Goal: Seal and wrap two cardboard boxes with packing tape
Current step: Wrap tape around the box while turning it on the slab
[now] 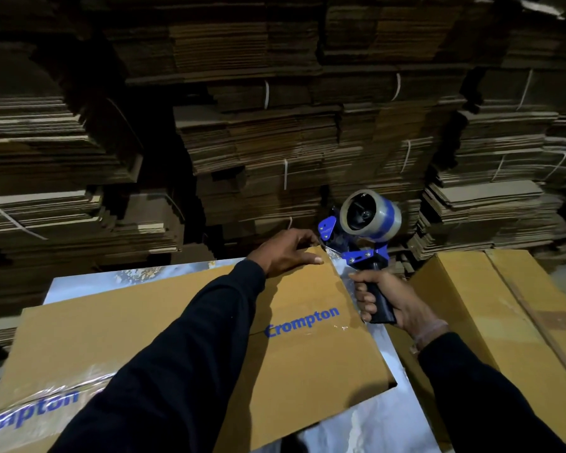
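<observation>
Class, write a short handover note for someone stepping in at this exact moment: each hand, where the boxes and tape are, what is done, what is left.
Left hand: rests on the far corner of the Crompton box, fingers over the edge, by the tape end.
Right hand: grips the handle of the tape dispenser, its head at that same corner.
Second box: to the right, apart from both hands.
Done: clear tape already crosses the Crompton box's near left end.
Left: run the strip from this corner, finish wrapping, then check the second box; whether it is sealed cannot be told.
</observation>
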